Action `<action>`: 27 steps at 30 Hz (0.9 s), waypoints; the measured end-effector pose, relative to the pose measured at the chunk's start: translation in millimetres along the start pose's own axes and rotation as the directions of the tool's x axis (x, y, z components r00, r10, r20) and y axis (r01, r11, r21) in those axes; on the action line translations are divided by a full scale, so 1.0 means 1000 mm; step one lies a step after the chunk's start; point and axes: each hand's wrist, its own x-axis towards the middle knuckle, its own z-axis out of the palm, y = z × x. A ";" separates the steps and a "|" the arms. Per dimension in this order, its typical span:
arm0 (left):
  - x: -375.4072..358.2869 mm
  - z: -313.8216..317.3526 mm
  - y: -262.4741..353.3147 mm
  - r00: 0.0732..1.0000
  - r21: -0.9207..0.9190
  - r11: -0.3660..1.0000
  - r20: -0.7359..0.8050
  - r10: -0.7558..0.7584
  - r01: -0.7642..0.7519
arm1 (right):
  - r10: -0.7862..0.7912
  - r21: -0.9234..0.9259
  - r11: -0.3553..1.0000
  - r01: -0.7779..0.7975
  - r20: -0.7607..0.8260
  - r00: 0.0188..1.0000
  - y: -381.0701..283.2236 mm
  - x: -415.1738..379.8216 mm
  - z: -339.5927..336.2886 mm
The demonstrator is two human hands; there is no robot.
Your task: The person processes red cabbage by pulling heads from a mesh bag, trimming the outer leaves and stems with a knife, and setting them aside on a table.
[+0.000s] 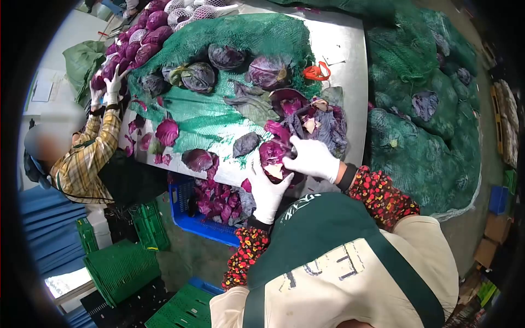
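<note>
Holding the red cabbage (pixel 272 152) near the near edge of the metal table (pixel 356 71), head view: left hand (pixel 266 188) curled round its side, right hand (pixel 316 158) bent narrow against it, can't tell if a blade's in there. Risks: weak left grip plus slick leaves, cabbage rolls off toward blue crate (pixel 213 233); hidden blade, if any, could nick left glove
</note>
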 end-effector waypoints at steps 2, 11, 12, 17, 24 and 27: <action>0.002 -0.001 0.004 0.998 0.027 0.998 0.006 0.056 -0.056 | 0.025 0.035 0.999 -0.026 0.034 0.999 0.007 0.006 -0.004; 0.004 -0.004 -0.025 0.989 -0.569 0.811 0.121 -0.083 0.137 | 0.123 0.638 0.762 -0.111 0.025 0.992 0.029 0.005 0.010; 0.005 -0.009 -0.016 0.989 -0.594 0.791 0.117 -0.094 0.145 | 0.101 0.783 0.613 -0.107 0.057 0.993 0.026 0.001 0.007; 0.016 -0.024 0.011 0.991 -0.807 0.577 0.070 -0.117 0.125 | 0.111 0.894 0.433 -0.111 0.069 0.991 0.009 -0.008 -0.042; 0.017 -0.037 0.013 0.976 -0.984 0.092 0.137 -0.167 0.154 | 0.154 0.798 0.600 -0.060 -0.041 0.987 0.060 0.001 -0.036; 0.017 -0.043 0.022 0.983 -0.976 0.174 0.102 -0.153 0.129 | 0.123 0.210 0.976 -0.056 -0.323 0.938 0.059 -0.010 -0.029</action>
